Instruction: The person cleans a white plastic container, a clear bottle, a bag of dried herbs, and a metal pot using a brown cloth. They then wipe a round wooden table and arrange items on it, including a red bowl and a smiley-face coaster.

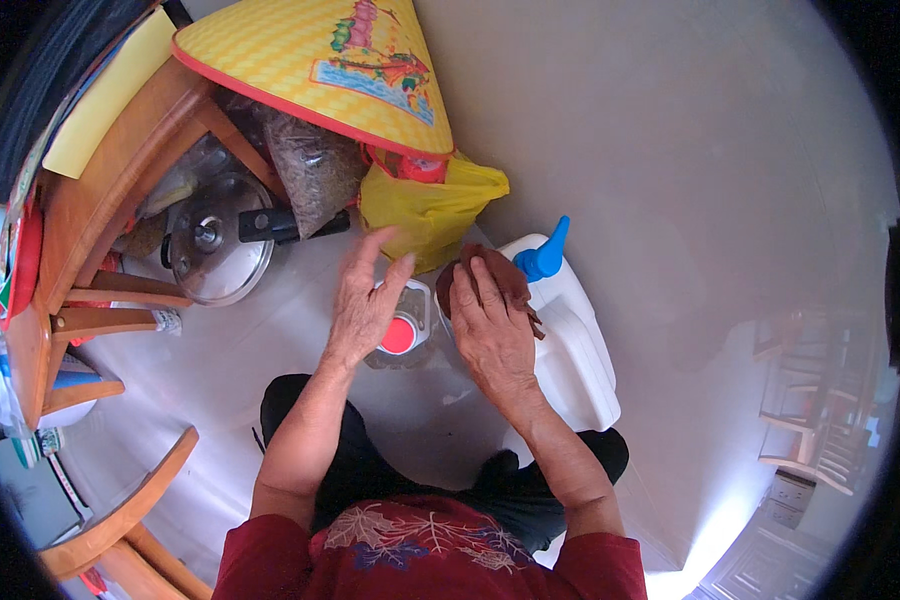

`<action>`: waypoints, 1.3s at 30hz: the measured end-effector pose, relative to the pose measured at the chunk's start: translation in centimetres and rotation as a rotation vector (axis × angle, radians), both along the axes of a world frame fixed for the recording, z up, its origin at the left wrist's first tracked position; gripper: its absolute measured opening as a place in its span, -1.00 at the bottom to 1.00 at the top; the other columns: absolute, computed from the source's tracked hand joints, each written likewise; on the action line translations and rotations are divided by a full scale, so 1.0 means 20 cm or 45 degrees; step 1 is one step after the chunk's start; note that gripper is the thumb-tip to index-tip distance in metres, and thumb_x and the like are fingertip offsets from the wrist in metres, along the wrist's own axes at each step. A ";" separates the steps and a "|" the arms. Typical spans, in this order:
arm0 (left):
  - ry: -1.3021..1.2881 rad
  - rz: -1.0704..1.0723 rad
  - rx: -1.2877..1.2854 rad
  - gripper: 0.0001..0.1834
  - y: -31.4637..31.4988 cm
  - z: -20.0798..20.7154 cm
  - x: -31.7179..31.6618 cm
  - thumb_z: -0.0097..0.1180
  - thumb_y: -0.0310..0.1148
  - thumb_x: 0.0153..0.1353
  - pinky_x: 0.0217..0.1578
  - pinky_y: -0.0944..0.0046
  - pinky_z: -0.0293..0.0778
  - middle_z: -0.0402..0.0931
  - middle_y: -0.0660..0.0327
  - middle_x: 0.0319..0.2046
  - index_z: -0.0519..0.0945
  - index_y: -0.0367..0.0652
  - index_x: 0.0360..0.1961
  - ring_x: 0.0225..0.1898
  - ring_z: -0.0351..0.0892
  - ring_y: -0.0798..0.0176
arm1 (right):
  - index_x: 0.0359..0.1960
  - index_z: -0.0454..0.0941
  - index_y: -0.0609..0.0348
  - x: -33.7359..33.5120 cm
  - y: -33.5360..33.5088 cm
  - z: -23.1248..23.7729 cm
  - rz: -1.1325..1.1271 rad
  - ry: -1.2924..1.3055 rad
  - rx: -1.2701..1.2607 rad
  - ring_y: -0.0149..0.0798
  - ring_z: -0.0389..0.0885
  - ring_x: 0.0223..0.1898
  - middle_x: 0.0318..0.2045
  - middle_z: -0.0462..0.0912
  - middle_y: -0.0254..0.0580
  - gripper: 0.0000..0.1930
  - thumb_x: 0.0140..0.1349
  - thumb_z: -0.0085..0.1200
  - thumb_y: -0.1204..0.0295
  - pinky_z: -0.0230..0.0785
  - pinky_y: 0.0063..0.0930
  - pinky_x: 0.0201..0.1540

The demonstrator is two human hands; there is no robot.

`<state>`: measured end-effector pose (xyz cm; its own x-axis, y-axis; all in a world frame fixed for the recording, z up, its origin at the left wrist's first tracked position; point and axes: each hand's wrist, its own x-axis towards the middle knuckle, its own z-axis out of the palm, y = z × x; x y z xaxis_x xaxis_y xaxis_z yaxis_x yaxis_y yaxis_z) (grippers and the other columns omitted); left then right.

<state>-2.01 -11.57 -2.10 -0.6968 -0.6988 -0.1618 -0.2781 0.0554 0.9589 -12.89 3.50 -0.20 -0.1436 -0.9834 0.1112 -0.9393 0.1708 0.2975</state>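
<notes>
view: single head-worn fisheye, no second view to share
facing: steeply down at the floor (670, 150)
nearness: close above both hands at frame centre
edges: dark rim, bent lines

A white plastic jug (570, 340) with a blue spout stands on the floor. Just left of it stands a clear bottle (405, 330) with a red cap. Behind both, a yellow plastic bag (430, 210) sits beneath a clear bag of dark dried matter (315, 170).
</notes>
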 end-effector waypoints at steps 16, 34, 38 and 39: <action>-0.411 -0.289 0.129 -0.69 -0.19 0.08 0.19 0.28 -0.21 0.06 -0.52 0.41 0.23 0.41 0.38 -0.64 0.57 -0.26 -0.57 -0.55 0.32 0.50 | -0.04 0.55 0.21 0.08 0.25 -0.04 0.150 -0.212 -0.099 -0.15 0.33 0.16 0.18 0.37 -0.07 -0.60 0.06 -0.04 0.39 0.21 -0.11 0.03; -0.181 0.113 0.092 -0.80 -0.52 -0.01 0.55 0.21 -0.28 0.17 -0.44 0.45 0.33 0.52 0.37 -0.52 0.61 -0.22 -0.44 -0.48 0.40 0.54 | -0.09 0.67 0.01 0.26 0.37 -0.33 0.470 0.216 1.116 -0.05 0.18 0.19 0.12 0.41 -0.18 -0.67 0.15 -0.01 0.27 0.05 -0.12 0.17; -0.164 0.153 -0.012 -0.78 -0.55 -0.05 0.59 0.18 -0.30 0.19 -0.42 0.43 0.33 0.49 0.36 -0.50 0.59 -0.28 -0.32 -0.49 0.38 0.51 | -0.19 0.70 0.04 0.21 0.35 -0.03 0.407 0.099 0.951 -0.13 0.23 0.13 0.03 0.46 -0.22 -0.69 0.12 0.01 0.25 0.11 -0.21 0.10; -0.253 0.110 -0.135 -0.73 -0.55 -0.04 0.61 0.18 -0.31 0.19 -0.44 0.45 0.32 0.46 0.35 -0.48 0.57 -0.31 -0.20 -0.47 0.37 0.51 | -0.21 0.70 0.05 0.19 0.32 0.03 0.378 0.016 0.842 -0.14 0.25 0.11 0.00 0.46 -0.22 -0.70 0.11 0.01 0.25 0.13 -0.23 0.08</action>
<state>10.15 -22.66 -2.92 -0.5955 -0.7748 -0.2121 -0.4686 0.1206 0.8751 -9.13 9.96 0.40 0.1377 -0.8428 -0.5204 -0.9140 -0.3105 0.2610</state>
